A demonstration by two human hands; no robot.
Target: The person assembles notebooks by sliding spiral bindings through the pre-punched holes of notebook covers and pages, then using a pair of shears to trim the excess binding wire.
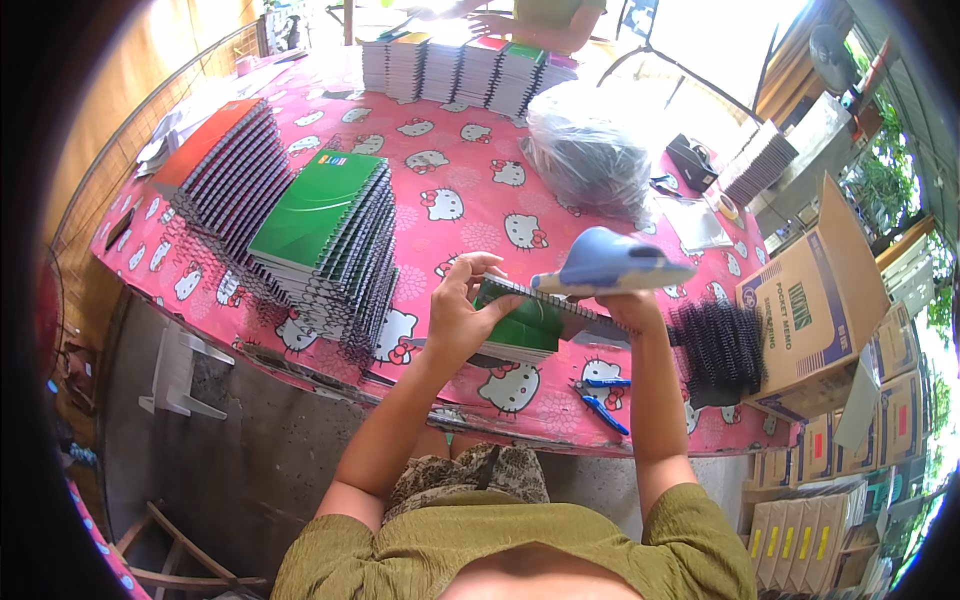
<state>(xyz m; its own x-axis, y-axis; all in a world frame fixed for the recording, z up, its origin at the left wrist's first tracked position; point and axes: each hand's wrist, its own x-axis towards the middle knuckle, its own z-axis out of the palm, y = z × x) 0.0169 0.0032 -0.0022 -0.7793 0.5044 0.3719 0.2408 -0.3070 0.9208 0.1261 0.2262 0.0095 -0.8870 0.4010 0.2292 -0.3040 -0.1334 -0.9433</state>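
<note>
A: What was around the pink patterned tablecloth (pixel 470 190)?

B: Stacks of spiral notebooks (pixel 320 240) lay on it, cardboard boxes (pixel 815 300) stood beside it, and a concrete floor was below.

A: And the hands?

B: Above its near edge, the left hand (pixel 460 315) grasped a green notebook (pixel 530 320). The right hand (pixel 625 305) was mostly hidden under a blue tool (pixel 610 262); I could not tell its grip.
</note>
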